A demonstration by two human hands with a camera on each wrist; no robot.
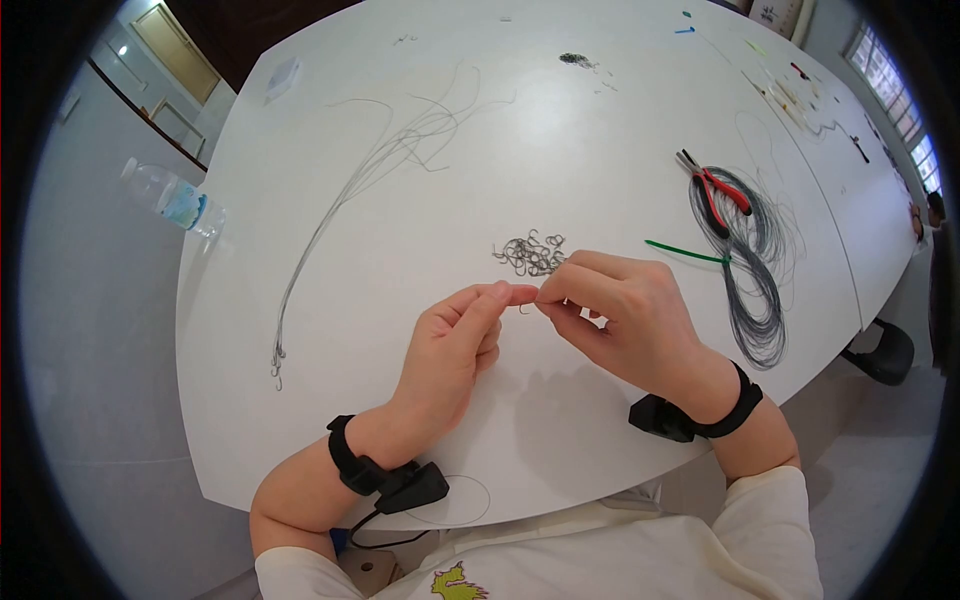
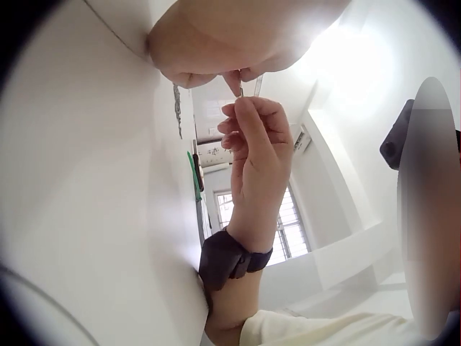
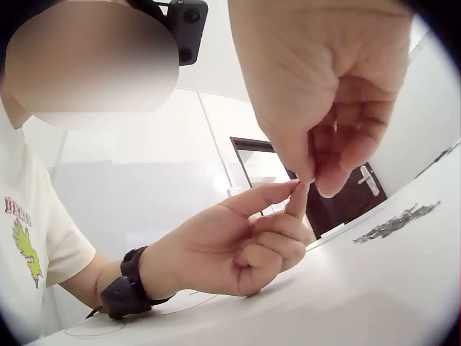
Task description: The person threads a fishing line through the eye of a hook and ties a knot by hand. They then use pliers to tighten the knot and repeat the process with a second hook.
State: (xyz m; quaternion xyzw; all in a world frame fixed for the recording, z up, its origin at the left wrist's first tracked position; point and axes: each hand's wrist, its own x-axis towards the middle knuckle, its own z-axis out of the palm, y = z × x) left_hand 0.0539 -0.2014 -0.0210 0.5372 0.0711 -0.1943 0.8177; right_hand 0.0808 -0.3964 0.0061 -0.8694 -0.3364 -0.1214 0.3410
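Observation:
Just in front of the body, my left hand [image 1: 455,340] pinches a small fish hook [image 1: 523,309] between thumb and forefinger; its bend shows below the fingertip. My right hand [image 1: 630,305] meets it from the other side, thumb and forefinger pinched together on fine fishing line, mostly hidden by the fingers. In the right wrist view the fingertips of the left hand [image 3: 230,252] and right hand [image 3: 331,101] come together. A loose pile of fish hooks [image 1: 530,253] lies on the table just beyond the hands. A thin loop of line [image 1: 489,492] lies beside the left wrist.
Several lines tied to hooks [image 1: 330,215] stretch along the table's left side. A coil of dark line [image 1: 752,310] with a green tie [image 1: 685,251] lies right, red-handled pliers [image 1: 712,205] on top. A plastic bottle [image 1: 175,198] stands at the left edge; small tackle [image 1: 790,100] lies far right.

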